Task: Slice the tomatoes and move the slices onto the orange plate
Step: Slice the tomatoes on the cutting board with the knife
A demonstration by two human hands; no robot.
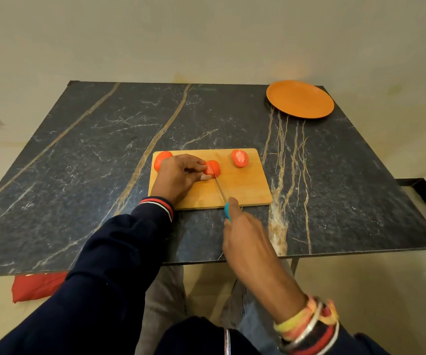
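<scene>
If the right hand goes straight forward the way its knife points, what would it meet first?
Most likely the tomato piece that the left hand holds on the cutting board: the knife in the right hand points at it, its tip apparently touching it. The left thumb lies close beside that line.

Tomato half [240, 158]: lying cut-face up, far right on the board [245, 190].
Middle tomato [213, 167]: sitting mid-board.
Left tomato [161, 160]: sitting at far-left corner.
Orange plate [300, 99]: lying well apart, far right.

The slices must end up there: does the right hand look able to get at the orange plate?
Probably yes: only table lies between right hand and plate, though the hand grips the knife and the plate sits at the far corner.
</scene>
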